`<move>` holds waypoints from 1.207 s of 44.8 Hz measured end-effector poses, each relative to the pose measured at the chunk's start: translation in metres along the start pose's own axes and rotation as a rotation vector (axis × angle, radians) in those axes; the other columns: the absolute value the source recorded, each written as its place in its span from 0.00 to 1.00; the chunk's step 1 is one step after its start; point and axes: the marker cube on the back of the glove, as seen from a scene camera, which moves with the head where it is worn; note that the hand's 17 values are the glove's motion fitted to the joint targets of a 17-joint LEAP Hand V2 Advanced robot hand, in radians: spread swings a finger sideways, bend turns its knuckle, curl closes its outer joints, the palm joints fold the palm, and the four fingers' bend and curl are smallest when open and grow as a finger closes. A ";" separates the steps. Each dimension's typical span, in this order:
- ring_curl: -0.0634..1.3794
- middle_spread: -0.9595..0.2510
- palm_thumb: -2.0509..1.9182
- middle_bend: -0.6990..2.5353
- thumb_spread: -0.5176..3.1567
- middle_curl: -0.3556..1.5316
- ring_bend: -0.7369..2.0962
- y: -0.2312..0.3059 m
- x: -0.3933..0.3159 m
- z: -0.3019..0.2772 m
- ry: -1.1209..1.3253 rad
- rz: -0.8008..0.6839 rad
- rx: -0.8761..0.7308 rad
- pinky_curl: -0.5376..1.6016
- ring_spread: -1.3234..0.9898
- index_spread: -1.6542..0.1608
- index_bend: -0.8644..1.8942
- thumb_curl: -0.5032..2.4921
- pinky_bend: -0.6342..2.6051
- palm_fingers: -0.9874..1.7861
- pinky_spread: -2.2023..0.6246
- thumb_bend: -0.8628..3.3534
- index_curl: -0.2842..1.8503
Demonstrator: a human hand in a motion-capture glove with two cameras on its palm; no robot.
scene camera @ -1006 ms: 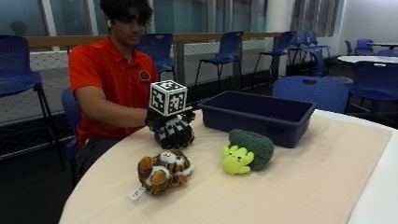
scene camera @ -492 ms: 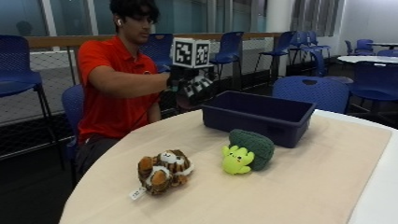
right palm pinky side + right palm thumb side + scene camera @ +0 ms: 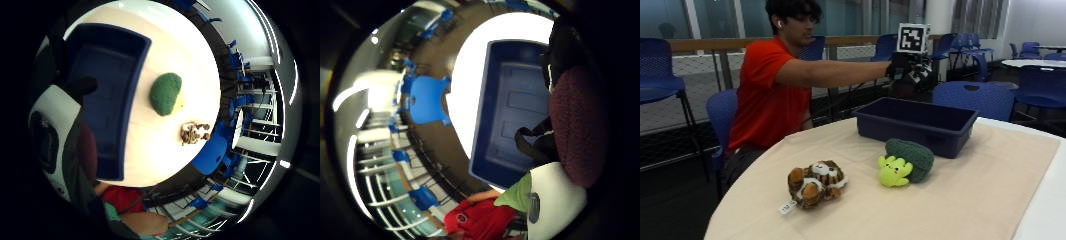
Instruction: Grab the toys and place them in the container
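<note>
Two toys lie on the table [image 3: 986,200] and a third is up in the air. That third one, a dark maroon plush [image 3: 577,127], sits against the palm of the gloved hand [image 3: 909,67], whose fingers curl round it; from the side only a dark lump shows under the glove. The person's arm is stretched out level, with the hand raised above the far end of the bin [image 3: 916,125], well clear of its rim. Both palm views look straight down into the bin's bare blue floor.

Nearer on the table, the broccoli toy [image 3: 906,161], green head with a yellow-green face, lies just beside the bin's front wall; whether it touches the wall I cannot tell. The tiger toy [image 3: 814,182], brown and orange with a white tag at its foot, lies apart from the broccoli, closer to the table's near edge. The table is round with a pale tan top.

The person in a red shirt [image 3: 763,100] sits behind the table on a blue chair [image 3: 720,120]. More blue chairs [image 3: 973,97] stand behind the bin, with a railing [image 3: 706,45] and windows beyond.
</note>
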 end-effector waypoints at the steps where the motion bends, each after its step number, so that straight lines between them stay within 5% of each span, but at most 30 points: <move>1: 0.46 0.44 0.69 0.47 0.28 0.55 0.63 -0.003 -0.006 0.002 -0.002 -0.015 -0.005 0.46 0.33 0.71 0.53 0.45 0.49 0.69 0.62 0.26 0.42; 6: 0.46 0.44 0.67 0.45 0.28 0.56 0.62 -0.005 -0.005 0.017 0.063 -0.156 -0.071 0.46 0.33 0.70 0.51 0.45 0.50 0.61 0.62 0.25 0.43; 10: 0.46 0.54 0.59 0.35 0.37 0.51 0.52 -0.001 0.014 0.029 0.093 -0.175 -0.060 0.52 0.42 0.71 0.42 0.41 0.57 0.22 0.68 0.20 0.43; 11: 0.44 0.58 0.58 0.33 0.38 0.50 0.48 0.000 0.017 0.029 0.050 -0.141 -0.050 0.51 0.43 0.72 0.40 0.40 0.57 0.19 0.70 0.19 0.41; 21: 0.29 0.70 0.50 0.26 0.42 0.43 0.34 0.038 0.121 0.033 -0.019 0.019 0.001 0.46 0.53 0.72 0.34 0.34 0.54 0.25 0.78 0.19 0.30; 37: 0.26 0.74 0.49 0.25 0.41 0.37 0.32 0.117 0.304 0.070 -0.011 0.321 -0.001 0.43 0.58 0.73 0.35 0.28 0.52 0.26 0.82 0.18 0.26; 54: 0.24 0.75 0.49 0.25 0.40 0.34 0.31 0.143 0.384 0.135 -0.059 0.486 -0.105 0.43 0.59 0.72 0.35 0.26 0.54 0.27 0.83 0.18 0.24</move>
